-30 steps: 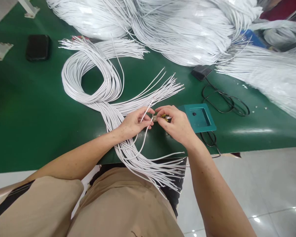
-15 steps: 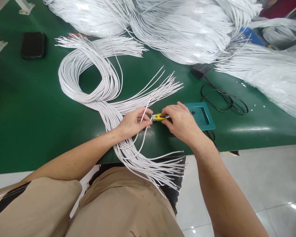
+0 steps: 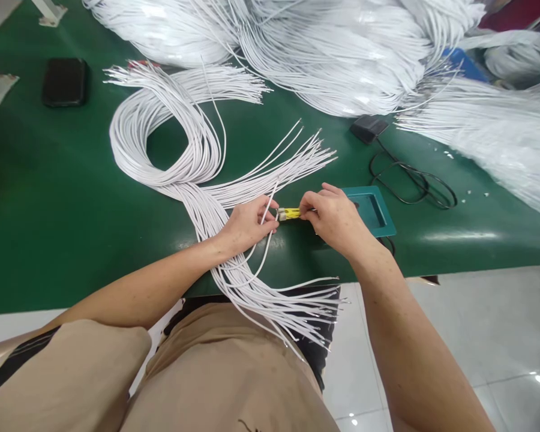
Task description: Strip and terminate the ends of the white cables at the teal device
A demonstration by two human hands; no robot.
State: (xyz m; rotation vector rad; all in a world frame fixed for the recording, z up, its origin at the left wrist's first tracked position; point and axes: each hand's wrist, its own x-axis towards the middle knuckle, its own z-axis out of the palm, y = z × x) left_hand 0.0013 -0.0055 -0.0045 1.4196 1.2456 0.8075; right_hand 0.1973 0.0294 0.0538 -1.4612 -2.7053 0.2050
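Between the fingertips of my left hand (image 3: 245,227) a single white wire (image 3: 270,199) is pinched. Its end stands up past the fingers, and the rest curves down towards the wire bundle (image 3: 234,279) under my left wrist. My right hand (image 3: 332,215) has its thumb and fingers closed on a small yellow tool with a metal tip (image 3: 290,213). That tip meets the wire at my left fingertips; the exact contact is too small to make out. The bundle's far part curls into a loop (image 3: 126,144) on the green table, and its near ends hang over the edge.
Large heaps of white wires (image 3: 324,54) fill the back and right of the table (image 3: 72,228). A teal tray (image 3: 389,223) lies beside my right wrist. Behind it are a black adapter (image 3: 368,128) and its cable (image 3: 425,186). A black box (image 3: 65,82) sits at the left.
My right hand has turned the yellow tool slightly, so two yellow strips show now rather than one broad side. My left hand stays in about the same place with the wire.
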